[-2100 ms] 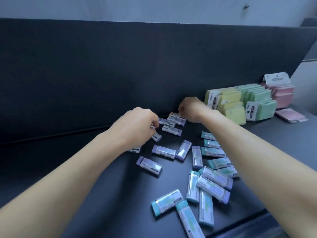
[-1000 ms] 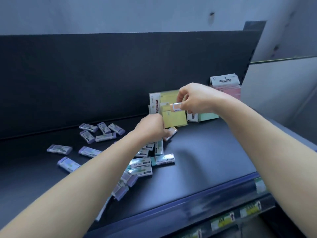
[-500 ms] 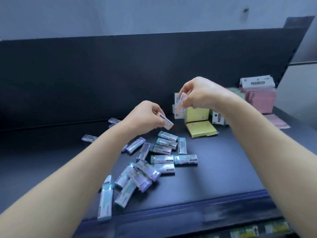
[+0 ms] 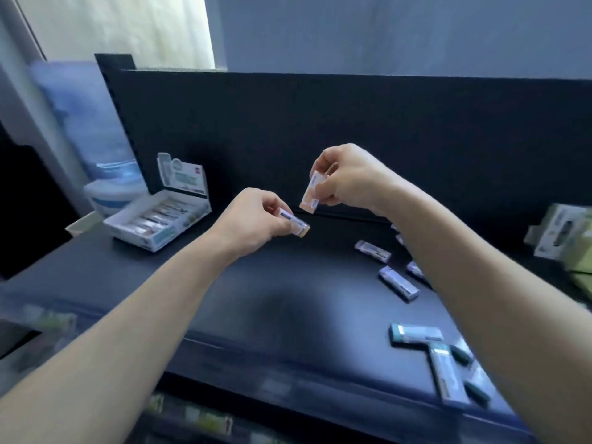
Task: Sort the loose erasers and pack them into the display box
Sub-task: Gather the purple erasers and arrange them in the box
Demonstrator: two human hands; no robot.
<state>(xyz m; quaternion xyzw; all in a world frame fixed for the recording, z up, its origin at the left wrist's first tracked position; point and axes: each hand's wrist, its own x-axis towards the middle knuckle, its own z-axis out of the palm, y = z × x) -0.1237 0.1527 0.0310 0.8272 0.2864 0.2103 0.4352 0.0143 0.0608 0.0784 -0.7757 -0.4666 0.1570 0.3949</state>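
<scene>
Loose erasers (image 4: 398, 285) are lying scattered on the right part of the dark shelf (image 4: 288, 299), and two more are in the air. The left hand (image 4: 253, 219) is pinching the first eraser (image 4: 296, 223), nearly level, its orange end pointing right. The right hand (image 4: 349, 177) is pinching the second eraser (image 4: 312, 195), which is hanging almost upright. The display box (image 4: 179, 230) is standing open at the far left (partly filled, details blurred), well apart from both hands, with the left hand sitting nearer to it.
</scene>
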